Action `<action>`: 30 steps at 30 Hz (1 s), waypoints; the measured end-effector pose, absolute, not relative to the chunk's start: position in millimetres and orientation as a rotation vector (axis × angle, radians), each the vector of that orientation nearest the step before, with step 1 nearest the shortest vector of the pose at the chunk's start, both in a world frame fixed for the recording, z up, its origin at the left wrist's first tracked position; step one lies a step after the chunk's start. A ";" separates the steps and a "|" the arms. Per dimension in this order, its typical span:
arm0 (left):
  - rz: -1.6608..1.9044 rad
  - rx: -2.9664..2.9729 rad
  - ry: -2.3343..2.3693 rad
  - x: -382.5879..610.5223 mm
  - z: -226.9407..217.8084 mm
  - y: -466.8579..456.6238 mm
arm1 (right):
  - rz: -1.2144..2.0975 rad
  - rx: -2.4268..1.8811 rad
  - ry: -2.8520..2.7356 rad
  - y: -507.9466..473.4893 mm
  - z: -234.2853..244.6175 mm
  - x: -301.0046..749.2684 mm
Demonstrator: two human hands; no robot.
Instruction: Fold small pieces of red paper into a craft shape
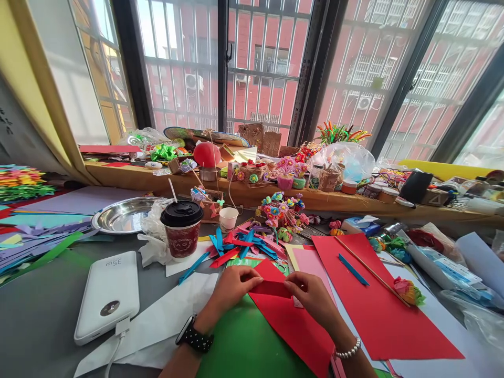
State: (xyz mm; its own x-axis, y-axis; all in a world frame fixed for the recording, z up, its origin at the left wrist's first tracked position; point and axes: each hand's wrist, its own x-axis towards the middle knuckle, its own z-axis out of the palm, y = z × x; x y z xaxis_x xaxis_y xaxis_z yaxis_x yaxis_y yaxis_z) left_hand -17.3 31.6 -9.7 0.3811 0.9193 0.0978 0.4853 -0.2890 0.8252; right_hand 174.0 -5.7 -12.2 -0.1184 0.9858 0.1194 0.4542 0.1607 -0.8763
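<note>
A sheet of red paper (293, 333) lies slantwise over a green mat (236, 346), with a fold across its upper part. My left hand (236, 283) pinches the left end of the fold between thumb and fingers. At the right end, my right hand (309, 294) grips the same sheet in a pinch. Just beyond my hands is a pile of blue and red paper strips (244, 244). To the right lies a larger red sheet (378, 299), carrying a blue strip (353, 269) and a thin stick with a pink paper flower (408, 291).
On the left stand a white power bank (108, 294) with a cable, a lidded coffee cup (181, 231) and a metal plate (104, 223). A small paper cup (228, 218) and a bunch of flowers (281, 210) are farther back. Crafts crowd the wooden ledge (252, 191).
</note>
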 end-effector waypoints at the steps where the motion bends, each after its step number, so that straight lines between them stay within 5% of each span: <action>1: 0.760 1.930 1.205 -16.2 -9.5 30.5 | 0.896 -1.387 -1.696 -5.9 -12.8 172.4; 30: 0.644 1.896 1.013 -23.6 -9.0 32.8 | 0.818 -1.359 -1.869 -9.9 -7.8 167.6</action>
State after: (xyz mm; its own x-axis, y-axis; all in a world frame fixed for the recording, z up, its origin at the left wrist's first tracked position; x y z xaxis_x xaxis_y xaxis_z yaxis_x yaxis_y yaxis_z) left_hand -23.6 32.8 -9.0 0.5355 0.8435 0.0412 0.3948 -0.2931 0.8708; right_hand 167.6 -9.9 -7.8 -0.2270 0.9610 0.1580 0.5362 0.2588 -0.8034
